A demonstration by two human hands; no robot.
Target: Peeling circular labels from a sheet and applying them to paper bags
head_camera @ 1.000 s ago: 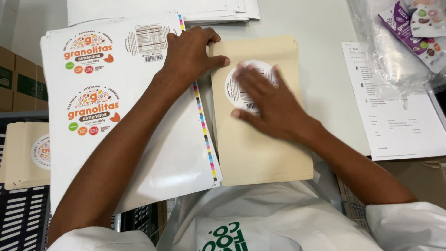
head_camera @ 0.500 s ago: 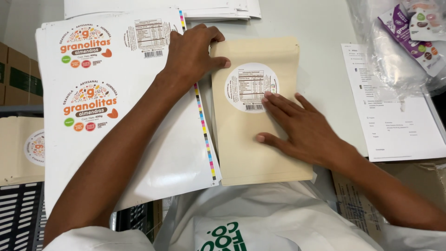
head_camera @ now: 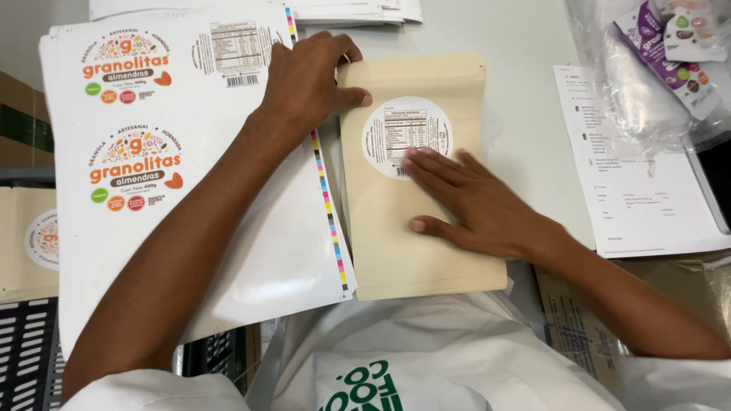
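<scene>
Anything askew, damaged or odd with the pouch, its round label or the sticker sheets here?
Nothing stands out. The round label sits flat on the tan pouch, the left hand steadies its top corner, the right hand lies flat below. The sticker sheets lie stacked.

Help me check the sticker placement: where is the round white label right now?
In the head view, the round white label sits on the upper half of the flat tan paper pouch, right of the left hand, with the right hand's fingertips at its lower edge.

A small food-packaging workroom is indicated: glossy label sheets (head_camera: 190, 175) with colour-registration strips are stacked on a pale worktable (head_camera: 518, 99), kraft stand-up pouches (head_camera: 415, 183) are laid out, printed paperwork (head_camera: 640, 190) and bagged product sachets (head_camera: 670, 46) are kept alongside.
</scene>
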